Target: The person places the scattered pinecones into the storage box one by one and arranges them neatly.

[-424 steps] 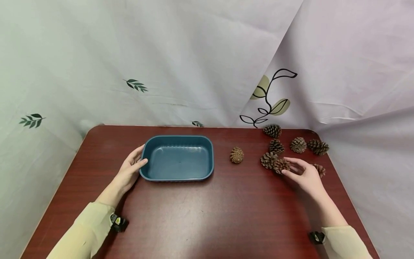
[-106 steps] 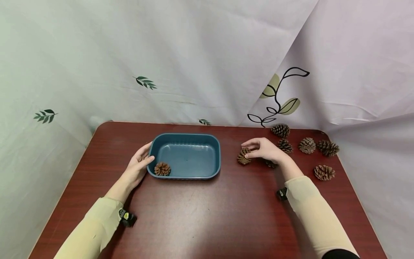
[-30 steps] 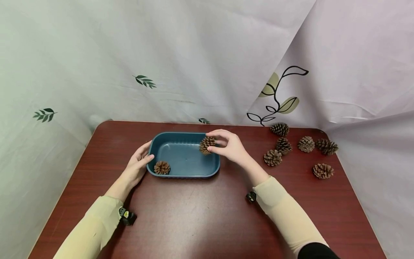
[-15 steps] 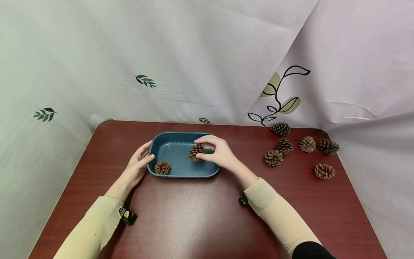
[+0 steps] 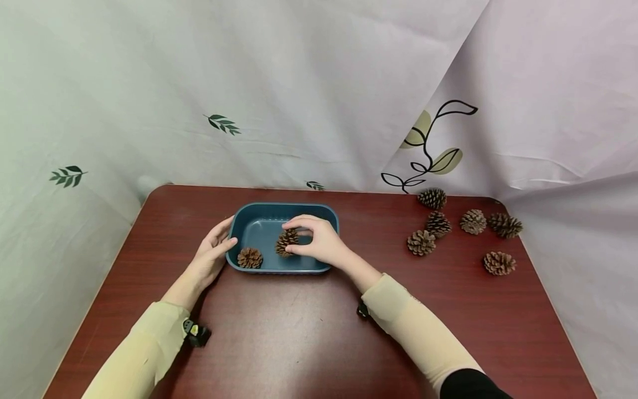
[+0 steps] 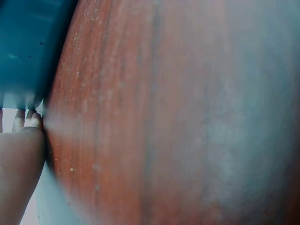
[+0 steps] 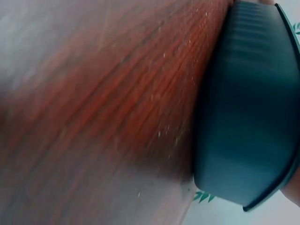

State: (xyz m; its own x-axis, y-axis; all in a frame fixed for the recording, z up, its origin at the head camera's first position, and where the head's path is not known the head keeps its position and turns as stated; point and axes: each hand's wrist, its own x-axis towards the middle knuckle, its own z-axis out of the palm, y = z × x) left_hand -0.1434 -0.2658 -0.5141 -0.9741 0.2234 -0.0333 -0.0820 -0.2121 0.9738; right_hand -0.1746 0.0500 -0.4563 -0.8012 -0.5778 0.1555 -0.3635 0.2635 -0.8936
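Observation:
A dark blue-green rectangular tray [image 5: 284, 271] rests on the table. My left hand [image 5: 211, 255] grips its left end, thumb over the rim and fingers along the outer side; in the left wrist view the fingers meet the tray wall. My right hand [image 5: 319, 241] reaches over the tray and pinches a brown pine cone [image 5: 286, 244] between thumb and fingers, inside the rim near the middle. Another pine cone [image 5: 250, 258] lies in the tray's front left corner. The right wrist view shows the tray's outer wall [image 7: 248, 103], which hides most of the right hand.
Several more pine cones lie at the table's right, among them a pine cone [image 5: 421, 243] closest to the tray and a pine cone [image 5: 499, 263] by the right edge. A white patterned cloth [image 5: 299, 100] hangs behind the reddish-brown table [image 5: 279, 332].
A first pine cone has come into the tray since the oldest frame. My right hand has carried a second one leftward from the table over the tray. The left hand stays on the rim.

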